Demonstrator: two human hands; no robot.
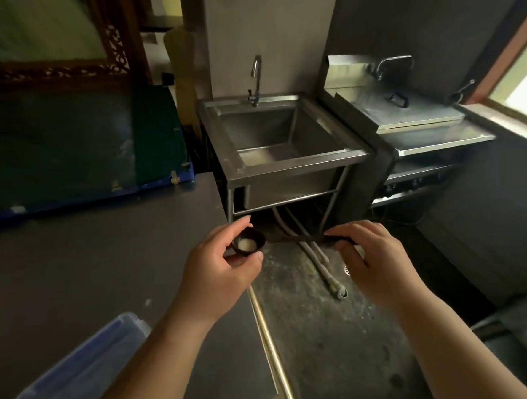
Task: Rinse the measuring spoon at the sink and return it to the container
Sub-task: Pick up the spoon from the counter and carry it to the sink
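A black measuring spoon is held level in front of me, with a pale residue in its bowl. My left hand pinches the bowl end, while my right hand grips the handle end. The steel sink stands ahead, above both hands, and its basin looks dry. Its tap rises at the back rim, with no water running. A translucent blue plastic container sits on the dark counter at the lower left, partly behind my left forearm.
A dark counter runs along the left, with a green and blue board leaning behind it. Drain hoses trail over the stained floor under the sink. A steel appliance with a lid stands to the right, beside a window.
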